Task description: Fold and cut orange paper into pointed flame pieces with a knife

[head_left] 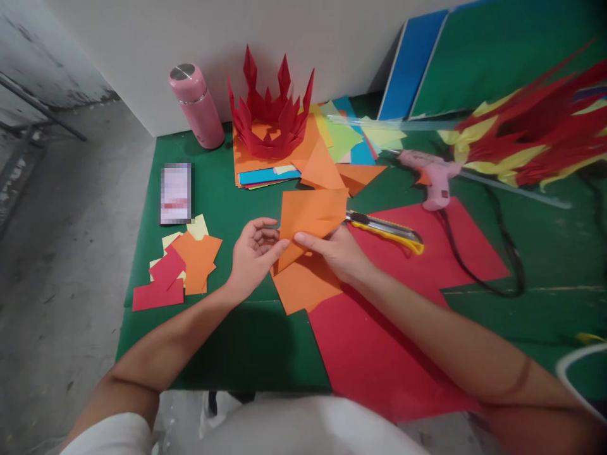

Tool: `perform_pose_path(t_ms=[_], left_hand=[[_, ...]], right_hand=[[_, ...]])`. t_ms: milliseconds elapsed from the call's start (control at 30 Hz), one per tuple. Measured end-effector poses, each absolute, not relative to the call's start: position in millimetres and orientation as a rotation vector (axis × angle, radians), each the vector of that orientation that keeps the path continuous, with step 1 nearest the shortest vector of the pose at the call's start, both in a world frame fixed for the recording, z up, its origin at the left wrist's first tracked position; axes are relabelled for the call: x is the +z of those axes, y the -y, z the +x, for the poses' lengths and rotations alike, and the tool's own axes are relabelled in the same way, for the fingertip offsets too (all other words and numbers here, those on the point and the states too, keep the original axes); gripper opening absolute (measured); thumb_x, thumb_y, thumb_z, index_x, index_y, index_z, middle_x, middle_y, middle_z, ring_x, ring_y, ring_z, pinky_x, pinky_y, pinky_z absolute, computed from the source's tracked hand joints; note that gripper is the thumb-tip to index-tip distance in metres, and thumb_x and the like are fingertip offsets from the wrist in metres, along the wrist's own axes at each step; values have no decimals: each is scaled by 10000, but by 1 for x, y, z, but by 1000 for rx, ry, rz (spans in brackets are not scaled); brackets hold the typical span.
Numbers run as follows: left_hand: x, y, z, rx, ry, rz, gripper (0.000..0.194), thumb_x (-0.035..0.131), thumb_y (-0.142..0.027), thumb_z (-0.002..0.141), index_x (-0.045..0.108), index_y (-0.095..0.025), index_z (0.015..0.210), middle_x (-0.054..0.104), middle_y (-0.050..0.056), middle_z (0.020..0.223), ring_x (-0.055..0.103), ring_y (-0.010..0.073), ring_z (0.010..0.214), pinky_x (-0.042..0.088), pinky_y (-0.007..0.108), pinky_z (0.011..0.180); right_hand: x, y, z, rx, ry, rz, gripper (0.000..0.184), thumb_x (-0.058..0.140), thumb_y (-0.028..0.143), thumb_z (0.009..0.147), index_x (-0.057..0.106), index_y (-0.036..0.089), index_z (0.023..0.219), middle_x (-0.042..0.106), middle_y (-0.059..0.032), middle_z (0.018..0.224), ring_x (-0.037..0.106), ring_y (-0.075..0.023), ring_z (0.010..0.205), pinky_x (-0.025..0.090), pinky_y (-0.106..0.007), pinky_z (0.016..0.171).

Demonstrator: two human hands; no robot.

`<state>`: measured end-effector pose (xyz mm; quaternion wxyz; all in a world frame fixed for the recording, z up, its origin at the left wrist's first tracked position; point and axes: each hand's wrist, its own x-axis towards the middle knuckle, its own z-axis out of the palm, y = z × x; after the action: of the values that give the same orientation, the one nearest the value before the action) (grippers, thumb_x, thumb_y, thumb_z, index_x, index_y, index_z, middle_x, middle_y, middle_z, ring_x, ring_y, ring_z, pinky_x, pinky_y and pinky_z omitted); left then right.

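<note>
A folded sheet of orange paper [310, 212] is held up between my two hands above the table. My right hand [344, 253] grips its lower right part, thumb pressed flat on the front and fingers hidden behind. At the lower left edge, my left hand [253, 256] has its thumb tip on the paper and its fingers curled. Beneath lies another orange sheet [308, 287], partly over large red paper [379, 354]. Just right of my right hand rests a yellow utility knife [386, 230], its front end hidden by the orange paper.
A red folded-paper crown [270, 129] stands on stacked coloured paper, beside a pink bottle [196, 107]. A phone [175, 193] and paper scraps [196, 259] lie left. Right are a pink glue gun [434, 177] with a trailing cord and a red-yellow paper flame [526, 126].
</note>
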<state>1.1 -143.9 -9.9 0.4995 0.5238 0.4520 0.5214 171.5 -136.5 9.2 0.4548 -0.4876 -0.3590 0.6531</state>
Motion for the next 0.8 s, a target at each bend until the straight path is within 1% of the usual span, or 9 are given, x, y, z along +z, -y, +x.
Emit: perform_pose_path(t_ms=[133,267,367,467,667,800], left_hand=[[-7,143,3,1293,-1101,1236,433,854,-474,720,576,-201,908,665,3,834,673,116,770,566,250,721],[-3,142,4,1304,-1116,1247,416,854,-504,704,606,-192,825,667,4,809,671,116,744,570,256,699],[-3,142,3,1295,-1119,1252,399,849,-502,708,627,-191,822,682,14,820,678,127,752,582,279,713],[-4,143,2,1275,-1136,1265,382,842,-492,720,645,-188,842,701,27,848,689,136,768,595,294,730],[-1,144,3,1294,-1169,1251,369,847,-500,705,689,-187,816,729,29,820,702,138,735,605,279,687],[2,144,4,1308,-1183,1286,336,830,-492,730,708,-188,802,738,29,813,709,141,745,607,276,689]], right_hand=[[8,135,171,1621,866,-1178,375,914,453,589,713,221,806,731,-24,872,642,-169,758,518,-317,661],[7,134,171,1620,864,-1185,384,918,454,580,693,216,780,708,-14,830,607,-147,706,497,-301,622],[7,133,172,1623,883,-1193,382,915,453,585,682,211,767,699,-18,815,592,-145,689,485,-302,605],[7,133,173,1619,907,-1189,393,904,467,597,677,215,794,700,-28,831,619,-174,739,506,-329,636],[6,134,172,1609,922,-1186,389,887,474,629,683,224,847,701,-35,873,646,-199,804,517,-355,675],[6,134,172,1614,885,-1190,391,904,457,604,686,228,834,703,-29,881,641,-195,800,512,-350,676]])
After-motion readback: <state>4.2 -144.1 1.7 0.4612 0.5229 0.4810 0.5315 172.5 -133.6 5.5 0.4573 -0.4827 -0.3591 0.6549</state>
